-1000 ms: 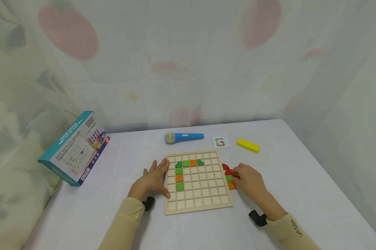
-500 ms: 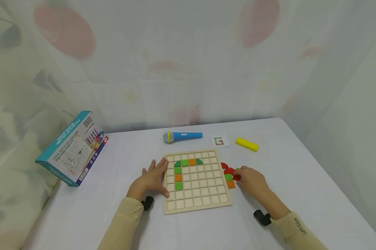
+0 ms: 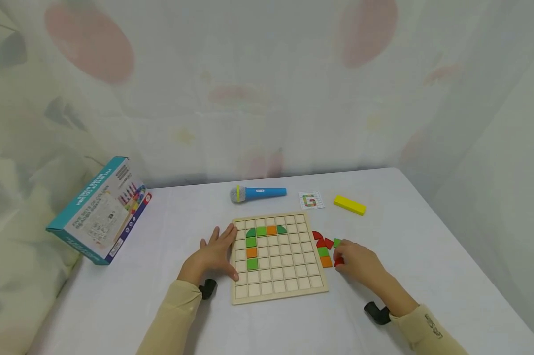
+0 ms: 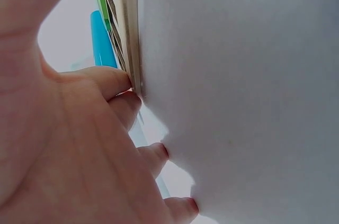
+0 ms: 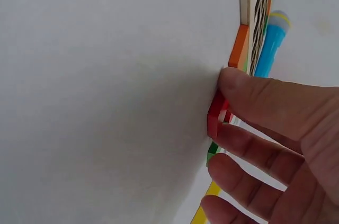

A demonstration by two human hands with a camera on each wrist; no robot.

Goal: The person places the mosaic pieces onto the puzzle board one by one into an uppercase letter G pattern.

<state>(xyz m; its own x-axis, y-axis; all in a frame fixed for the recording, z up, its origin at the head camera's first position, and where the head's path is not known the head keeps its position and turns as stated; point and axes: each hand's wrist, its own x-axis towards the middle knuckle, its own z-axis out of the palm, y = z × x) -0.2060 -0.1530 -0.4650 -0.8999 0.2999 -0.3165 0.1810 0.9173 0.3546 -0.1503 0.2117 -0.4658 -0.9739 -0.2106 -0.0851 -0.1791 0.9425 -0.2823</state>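
Observation:
A square wooden grid board (image 3: 280,297) lies on the table with several green and orange tiles (image 3: 251,252) set in its upper left cells. My left hand (image 3: 209,255) rests along its left edge, fingers spread; the left wrist view shows fingertips touching the board's side (image 4: 130,28). To the right of the board, my right hand (image 3: 360,261) pinches a red tile (image 5: 214,113) between thumb and index finger, low at the table surface. Beside that hand lie loose red tiles (image 3: 317,235), a green tile (image 3: 322,251), an orange tile (image 3: 326,262) and another green tile (image 3: 336,242).
Behind the board are a blue toy microphone (image 3: 260,194), a small card with a coloured G pattern (image 3: 310,199) and a yellow block (image 3: 349,205). A printed box (image 3: 103,212) stands at the table's left. A patterned cloth (image 3: 205,98) hangs behind.
My right hand has drawn a red tile slightly right and toward me, away from the loose pile, uncovering other red and green tiles. The left hand has stayed on the board edge.

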